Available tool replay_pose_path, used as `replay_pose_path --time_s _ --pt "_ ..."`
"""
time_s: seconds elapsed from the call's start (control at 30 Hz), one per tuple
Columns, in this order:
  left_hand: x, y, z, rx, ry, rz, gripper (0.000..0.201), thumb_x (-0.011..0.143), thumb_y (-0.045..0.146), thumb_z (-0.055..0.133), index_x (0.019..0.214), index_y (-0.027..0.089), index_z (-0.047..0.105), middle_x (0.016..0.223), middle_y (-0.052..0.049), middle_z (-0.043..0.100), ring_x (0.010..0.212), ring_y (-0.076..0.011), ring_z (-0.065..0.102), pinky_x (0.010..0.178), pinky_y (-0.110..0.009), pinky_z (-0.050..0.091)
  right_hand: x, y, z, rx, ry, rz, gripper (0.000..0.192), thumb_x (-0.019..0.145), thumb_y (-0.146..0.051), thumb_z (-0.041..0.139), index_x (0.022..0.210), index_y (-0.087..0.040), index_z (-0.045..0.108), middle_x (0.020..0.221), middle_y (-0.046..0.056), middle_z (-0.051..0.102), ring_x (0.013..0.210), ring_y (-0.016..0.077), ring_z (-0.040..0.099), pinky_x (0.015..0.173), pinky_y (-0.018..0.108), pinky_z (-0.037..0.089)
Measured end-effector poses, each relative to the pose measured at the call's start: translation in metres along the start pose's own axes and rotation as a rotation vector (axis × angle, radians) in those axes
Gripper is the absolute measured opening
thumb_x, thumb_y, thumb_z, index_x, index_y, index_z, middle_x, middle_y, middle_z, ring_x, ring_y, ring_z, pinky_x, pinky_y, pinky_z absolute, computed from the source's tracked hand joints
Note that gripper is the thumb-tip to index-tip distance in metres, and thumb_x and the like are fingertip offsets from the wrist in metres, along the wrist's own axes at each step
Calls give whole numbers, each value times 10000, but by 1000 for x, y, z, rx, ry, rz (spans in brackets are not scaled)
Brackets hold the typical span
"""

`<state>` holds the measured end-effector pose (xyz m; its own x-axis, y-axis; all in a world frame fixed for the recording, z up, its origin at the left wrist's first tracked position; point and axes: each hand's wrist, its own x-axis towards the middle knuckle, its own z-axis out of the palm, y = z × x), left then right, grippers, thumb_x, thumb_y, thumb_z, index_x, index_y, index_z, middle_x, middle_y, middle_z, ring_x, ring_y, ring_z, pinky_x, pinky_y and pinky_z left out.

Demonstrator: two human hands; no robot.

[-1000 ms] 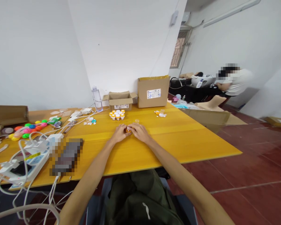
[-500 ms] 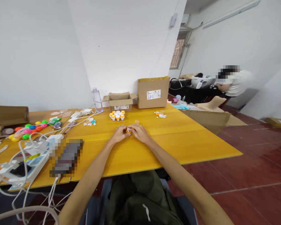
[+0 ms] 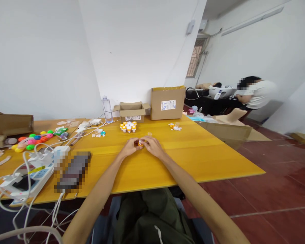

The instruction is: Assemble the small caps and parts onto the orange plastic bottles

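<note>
Clear bottle (image 3: 107,110) near the wall (image 3: 132,67), power strip (image 3: 42,173) holding plugs (image 3: 40,155), multicoloured round pieces (image 3: 37,137), person (image 3: 260,93) in white top (image 3: 266,95)

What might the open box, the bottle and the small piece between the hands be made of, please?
Open box: matt cardboard, given its brown folded-out flaps. Bottle: smooth, see-through, probably plastic, possibly glass. Small piece: perhaps plastic, from its orange-and-white colour; mostly hidden, finish unclear.

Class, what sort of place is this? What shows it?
Probably a workroom: matching orange-and-white pieces stand clustered before an open cardboard box, and a power strip lies on the same table.
</note>
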<state>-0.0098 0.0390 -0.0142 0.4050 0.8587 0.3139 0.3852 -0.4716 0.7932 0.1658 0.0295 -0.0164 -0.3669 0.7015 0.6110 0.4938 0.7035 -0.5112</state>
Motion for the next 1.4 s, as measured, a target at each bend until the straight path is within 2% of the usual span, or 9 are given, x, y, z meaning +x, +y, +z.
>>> replay_pose_path --time_s 0.23,0.43,0.63,0.73,0.87,1.0,1.17,1.23,1.4 --pt "0 -3 1 21 24 -4 148 703 246 728 811 166 666 781 -7 670 756 -159 595 733 -283 507 1 1 1 12 13 28 169 948 -327 568 930 -250 718 934 41 735 864 184 665 799 301 517" --pt "-1 1 1 1 30 -19 148 691 235 739 802 168 665 794 0 676 757 -160 610 755 -297 516 1 1 1 39 12 74 157 917 -361 611 881 -233 694 872 28 721 764 163 644 724 273 509" --pt "-1 3 1 -52 28 -54 208 671 207 738 870 178 683 840 -2 697 797 -167 629 804 -311 520 4 5 2 122 109 146 186 900 -381 597 820 -228 668 825 25 715 737 168 649 700 283 516" --pt "-1 2 -1 -78 51 -76 236 677 234 747 897 178 684 851 -9 702 799 -169 635 785 -309 520 5 10 2 256 144 207 268 900 -450 561 795 -220 652 772 14 698 643 156 634 630 281 525" --pt "-1 6 -4 -97 111 -69 275 694 295 759 938 186 695 931 -30 725 866 -188 645 785 -313 512 5 12 4 534 95 389 359 852 -549 599 761 -204 644 707 14 683 587 154 642 508 259 525" --pt "-1 15 -6 -141 194 -68 295 689 287 759 966 200 710 1020 -36 738 938 -201 646 838 -320 489 4 4 8 870 25 532 329 811 -526 693 805 -198 683 763 33 724 723 173 704 645 296 602" --pt "-3 21 -4 -221 246 -34 307 684 310 767 969 207 723 1014 -39 745 957 -213 653 830 -314 480 4 1 8 1227 -18 608 191 740 -342 822 820 -203 719 836 20 750 815 154 713 824 316 593" --pt "-3 22 -3 -233 252 -22 299 673 309 776 950 208 726 994 -36 747 952 -215 656 827 -313 477 4 2 8 1313 -12 638 167 707 -274 851 785 -202 722 821 11 752 790 137 706 827 293 583" --pt "-2 23 -3 -198 254 -6 280 672 307 783 929 213 724 965 -25 748 913 -207 661 812 -313 473 5 2 8 1393 12 714 151 699 -213 857 703 -187 709 750 15 747 697 109 682 719 222 560"
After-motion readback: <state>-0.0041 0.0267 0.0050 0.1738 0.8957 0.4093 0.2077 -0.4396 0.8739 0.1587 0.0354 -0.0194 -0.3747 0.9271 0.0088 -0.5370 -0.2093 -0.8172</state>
